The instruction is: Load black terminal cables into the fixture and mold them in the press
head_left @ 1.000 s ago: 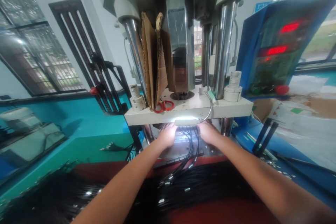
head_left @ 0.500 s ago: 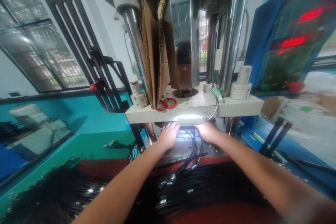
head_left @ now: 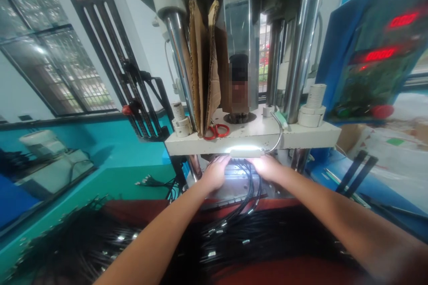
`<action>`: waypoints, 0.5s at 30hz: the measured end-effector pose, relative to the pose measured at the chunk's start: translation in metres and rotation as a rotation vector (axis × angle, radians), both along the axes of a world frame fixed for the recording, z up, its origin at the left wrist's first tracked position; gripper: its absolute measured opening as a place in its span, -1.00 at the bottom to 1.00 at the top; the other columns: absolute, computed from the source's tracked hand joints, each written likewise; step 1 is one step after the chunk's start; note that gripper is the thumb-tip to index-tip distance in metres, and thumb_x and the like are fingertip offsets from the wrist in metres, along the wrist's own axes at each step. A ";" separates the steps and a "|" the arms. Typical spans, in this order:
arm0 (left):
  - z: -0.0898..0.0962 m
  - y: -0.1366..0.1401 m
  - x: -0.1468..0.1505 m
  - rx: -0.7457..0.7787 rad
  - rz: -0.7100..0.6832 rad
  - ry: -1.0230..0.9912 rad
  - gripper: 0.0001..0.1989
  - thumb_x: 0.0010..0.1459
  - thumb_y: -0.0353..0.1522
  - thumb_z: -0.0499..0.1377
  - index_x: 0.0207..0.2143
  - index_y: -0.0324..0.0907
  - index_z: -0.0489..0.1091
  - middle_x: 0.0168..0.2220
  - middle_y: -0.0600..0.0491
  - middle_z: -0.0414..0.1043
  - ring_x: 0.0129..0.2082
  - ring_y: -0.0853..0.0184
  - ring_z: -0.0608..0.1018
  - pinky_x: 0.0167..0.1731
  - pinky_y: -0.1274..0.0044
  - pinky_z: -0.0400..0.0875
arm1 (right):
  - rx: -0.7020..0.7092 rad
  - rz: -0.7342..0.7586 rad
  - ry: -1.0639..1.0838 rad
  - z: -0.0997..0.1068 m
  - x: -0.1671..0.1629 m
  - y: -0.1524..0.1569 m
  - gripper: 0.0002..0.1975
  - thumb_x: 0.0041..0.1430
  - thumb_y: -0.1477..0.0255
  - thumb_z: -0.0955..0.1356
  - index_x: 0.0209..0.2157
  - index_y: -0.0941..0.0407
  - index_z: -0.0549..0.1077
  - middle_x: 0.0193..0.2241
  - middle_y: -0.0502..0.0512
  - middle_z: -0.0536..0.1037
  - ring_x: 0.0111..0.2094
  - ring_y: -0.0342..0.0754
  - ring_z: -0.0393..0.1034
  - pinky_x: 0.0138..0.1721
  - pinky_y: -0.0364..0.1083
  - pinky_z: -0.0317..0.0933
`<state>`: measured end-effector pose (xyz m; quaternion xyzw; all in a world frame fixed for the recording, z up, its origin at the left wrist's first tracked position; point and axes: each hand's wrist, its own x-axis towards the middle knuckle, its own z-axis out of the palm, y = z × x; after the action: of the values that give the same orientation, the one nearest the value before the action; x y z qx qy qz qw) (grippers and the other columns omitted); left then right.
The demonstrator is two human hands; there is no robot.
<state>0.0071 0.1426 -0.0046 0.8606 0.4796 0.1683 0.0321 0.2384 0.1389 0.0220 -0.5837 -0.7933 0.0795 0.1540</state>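
Note:
Beneath the press's pale upper plate, a metal mould point(head_left: 234, 170) lies on the lower bed, with several black cables point(head_left: 250, 185) running out of its front. My left hand point(head_left: 216, 173) is closed around the left end of the mould, its fingers reaching toward the back. My right hand point(head_left: 267, 167) grips the opposite end, its fingertips partly lost in glare and behind the lamp. A lit lamp bar point(head_left: 246, 153) hangs on the plate's front edge just above both hands. The cables drape toward me, with shiny metal ends.
Red-handled scissors point(head_left: 216, 131) and folded cardboard point(head_left: 203, 75) rest on the press plate point(head_left: 254, 140). Heaps of black cables point(head_left: 274, 231) cover the red surface before me. A blue control box point(head_left: 371, 58) with red displays stands right. Steel columns point(head_left: 306, 49) flank the press.
The whole view has shifted slightly, so the press appears a little further right. My hands stay at the two ends of the mould, with little visible movement.

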 end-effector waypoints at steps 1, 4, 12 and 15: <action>-0.001 0.001 0.000 0.002 0.002 0.001 -0.26 0.01 -0.64 -0.07 0.27 -0.12 0.14 0.27 0.02 0.20 0.26 0.28 0.23 0.25 0.39 0.13 | -0.008 -0.020 -0.001 0.000 -0.001 0.001 -0.69 0.25 0.44 0.26 -0.09 0.07 0.59 -0.07 0.19 0.58 0.05 0.13 0.40 0.11 0.02 0.19; 0.000 0.002 0.000 0.011 0.010 0.016 -0.28 0.03 -0.64 -0.08 0.27 -0.11 0.15 0.29 0.02 0.17 0.26 0.26 0.22 0.24 0.40 0.15 | -0.018 -0.035 -0.011 -0.002 -0.001 0.002 -0.67 0.30 0.37 0.23 -0.08 0.08 0.59 -0.04 0.22 0.56 0.08 0.16 0.36 0.12 0.06 0.18; 0.003 -0.001 0.013 0.046 0.065 0.100 -0.51 0.26 -0.49 -0.14 0.19 -0.12 0.25 0.22 -0.08 0.25 0.23 0.08 0.22 0.20 0.13 0.11 | 0.010 0.091 -0.040 -0.011 0.005 0.009 -0.67 0.33 0.41 0.22 -0.03 0.08 0.55 -0.02 0.20 0.55 0.11 0.11 0.33 0.14 0.01 0.16; 0.005 -0.002 0.016 0.052 0.077 0.127 -0.56 0.28 -0.46 -0.14 0.15 -0.13 0.28 0.21 -0.10 0.26 0.23 0.08 0.23 0.19 0.12 0.12 | 0.013 0.120 -0.065 -0.011 0.011 0.012 -0.71 0.31 0.43 0.27 0.00 0.13 0.51 -0.01 0.20 0.53 0.09 0.09 0.34 0.13 0.09 0.18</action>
<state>0.0235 0.1411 0.0000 0.8511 0.5087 0.1271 -0.0273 0.2499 0.1505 0.0109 -0.5362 -0.8320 0.0644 0.1269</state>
